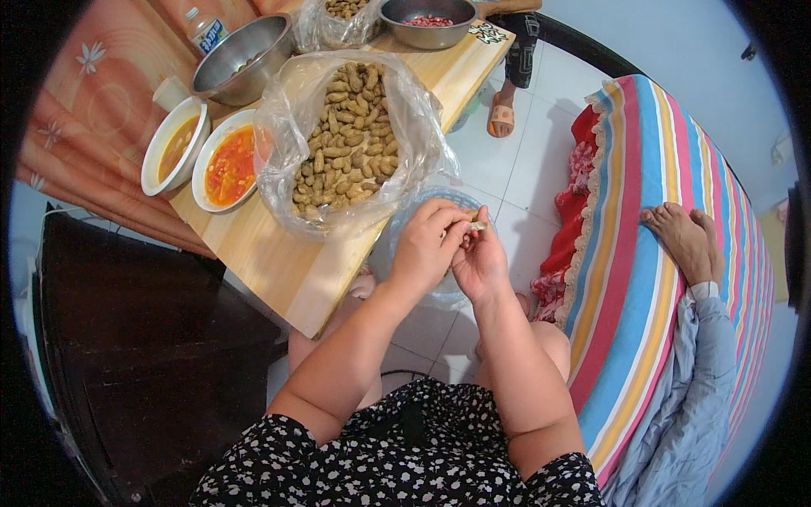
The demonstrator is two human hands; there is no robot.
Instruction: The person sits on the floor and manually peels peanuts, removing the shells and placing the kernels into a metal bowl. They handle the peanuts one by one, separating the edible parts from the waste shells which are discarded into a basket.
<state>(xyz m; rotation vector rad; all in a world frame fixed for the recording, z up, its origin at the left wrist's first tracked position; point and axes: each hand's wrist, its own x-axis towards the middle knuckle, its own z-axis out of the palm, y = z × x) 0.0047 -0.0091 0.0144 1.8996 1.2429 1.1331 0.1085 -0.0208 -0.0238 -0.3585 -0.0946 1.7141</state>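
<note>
My left hand [425, 245] and my right hand [483, 264] meet just past the table's near right corner, fingers pinched together. Between their fingertips is a peanut [476, 225], its pale shell partly covered by the fingers. Directly beneath them, a translucent bluish plastic basket [390, 245] stands low by the table, mostly hidden by my hands and arms. To the left of my hands, a clear plastic bag [279, 182] lies open on the wooden table [291, 283]. Many unshelled peanuts [345, 148] fill it.
Two white bowls of food, one yellowish [173, 145], one red-orange [226, 165], sit at the table's left. Behind are a steel bowl [245, 63], a bottle [205, 29] and a bowl of reddish kernels [427, 21]. A person's foot [688, 241] rests on the striped bed [617, 279] at right.
</note>
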